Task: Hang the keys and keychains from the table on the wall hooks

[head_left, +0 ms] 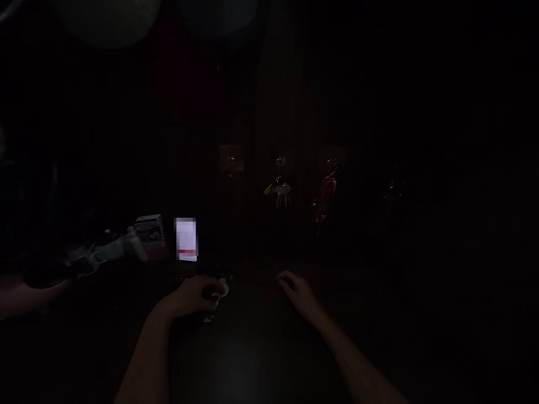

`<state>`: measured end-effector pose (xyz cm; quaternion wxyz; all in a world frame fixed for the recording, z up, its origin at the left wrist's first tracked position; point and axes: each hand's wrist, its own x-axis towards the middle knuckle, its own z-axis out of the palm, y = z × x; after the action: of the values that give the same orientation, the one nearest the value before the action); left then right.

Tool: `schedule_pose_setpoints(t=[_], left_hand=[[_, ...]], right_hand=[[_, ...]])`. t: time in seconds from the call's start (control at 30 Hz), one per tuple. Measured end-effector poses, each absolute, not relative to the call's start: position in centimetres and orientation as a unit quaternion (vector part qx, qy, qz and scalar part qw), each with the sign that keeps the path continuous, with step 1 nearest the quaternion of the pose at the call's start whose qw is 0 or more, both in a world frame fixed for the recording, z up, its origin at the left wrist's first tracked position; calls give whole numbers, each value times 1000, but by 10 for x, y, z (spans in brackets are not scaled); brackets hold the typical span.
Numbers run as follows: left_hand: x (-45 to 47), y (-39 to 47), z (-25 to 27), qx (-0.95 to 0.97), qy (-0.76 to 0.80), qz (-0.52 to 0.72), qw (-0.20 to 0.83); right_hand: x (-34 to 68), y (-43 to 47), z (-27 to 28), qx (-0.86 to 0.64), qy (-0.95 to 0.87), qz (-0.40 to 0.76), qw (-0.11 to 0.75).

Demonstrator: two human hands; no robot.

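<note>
Dim light hides much of the detail. My left hand [196,294] is low over the dark tabletop, left of the middle, its fingers closed at a pale round tag [224,287]. Small shiny pieces [209,319] lie just below that hand; they look like parts of a key bunch, but I cannot make them out fully. My right hand [300,294] rests at the far part of the table, fingers loosely curved and thumb apart, with nothing visible in it. A bunch of keys [281,191] with a yellow piece hangs from a hook above and between my hands.
A lit white screen [186,238] stands behind my left hand. Left of it are a box [151,235], a white bottle [137,244] and blurred clutter. Another person's arm [29,297] enters at the left. Wall hooks include a left one [231,161] and one carrying a reddish item [326,196].
</note>
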<state>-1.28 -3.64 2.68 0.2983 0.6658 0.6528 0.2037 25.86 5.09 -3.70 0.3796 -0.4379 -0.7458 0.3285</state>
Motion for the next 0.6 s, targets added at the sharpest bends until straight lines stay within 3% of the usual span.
schedule_pose_setpoints(t=[0.23,0.6], left_hand=[[-9,-32,22,696,660,132,248],[60,-19,6,769,587,187,169]], right_hand=[[259,54,-48,-419,-767,315,369],[258,53,-47,-421,-774,309,357]])
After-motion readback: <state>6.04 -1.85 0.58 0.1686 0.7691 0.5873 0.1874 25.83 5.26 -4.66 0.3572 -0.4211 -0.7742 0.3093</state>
